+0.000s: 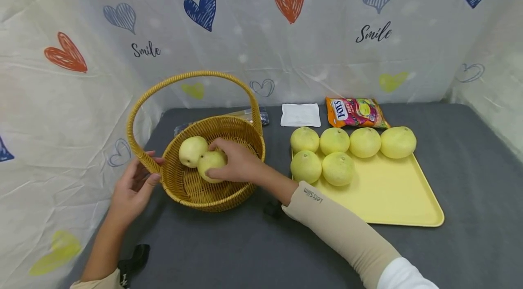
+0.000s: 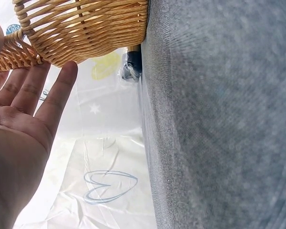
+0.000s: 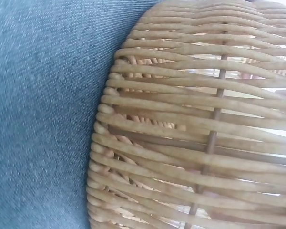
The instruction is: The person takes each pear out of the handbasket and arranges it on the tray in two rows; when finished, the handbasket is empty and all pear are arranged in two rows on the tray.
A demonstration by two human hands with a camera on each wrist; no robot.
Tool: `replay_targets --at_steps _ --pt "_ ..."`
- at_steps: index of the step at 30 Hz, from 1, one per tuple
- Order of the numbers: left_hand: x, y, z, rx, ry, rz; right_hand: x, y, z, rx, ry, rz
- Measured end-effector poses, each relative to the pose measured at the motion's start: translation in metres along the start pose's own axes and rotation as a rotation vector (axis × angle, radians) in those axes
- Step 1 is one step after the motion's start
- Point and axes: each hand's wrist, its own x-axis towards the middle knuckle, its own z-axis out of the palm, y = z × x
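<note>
A yellow-brown wicker basket (image 1: 245, 193) with a tall arched handle stands on the left of the table. My left hand (image 1: 132, 191) holds the basket at the foot of its handle; in the left wrist view, the fingers (image 2: 62, 88) reach along the outer weave. Inside the basket, my right hand (image 1: 237, 161) grips a round yellow-green fruit (image 1: 211, 161) with thumb and fingers spread around it. Another such fruit (image 1: 192, 150) lies against it on the left. The right wrist view is filled by the basket's side (image 3: 195, 124), which conceals most of that hand.
Right of the basket, a yellow tray (image 1: 392, 193) bears several more yellow-green fruits (image 1: 337, 168) in two rows. Behind it lie a white packet (image 1: 300, 115) and an orange sweets bag (image 1: 356, 112). A clear-wrapped item (image 1: 247, 115) lies behind the basket, near the curtain.
</note>
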Motion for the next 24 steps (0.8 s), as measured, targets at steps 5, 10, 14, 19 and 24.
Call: replay_targets --at_steps 5,10,14,19,24 --pt "0.0 0.001 0.002 -0.013 -0.001 -0.004 -0.003 0.001 -0.001 0.053 0.03 -0.008" --pt "-0.002 -0.001 0.001 -0.015 -0.001 0.001 -0.003 0.0 -0.003 0.099 0.024 0.022" --pt "-0.002 -0.002 0.001 -0.015 0.004 0.016 -0.004 -0.002 -0.006 0.136 0.016 0.041" --pt "-0.001 0.0 0.001 -0.011 0.002 0.005 -0.012 -0.007 -0.013 0.191 0.018 0.047" --pt "-0.001 0.0 0.0 0.006 -0.001 -0.005 -0.025 -0.011 -0.024 0.281 0.03 0.057"
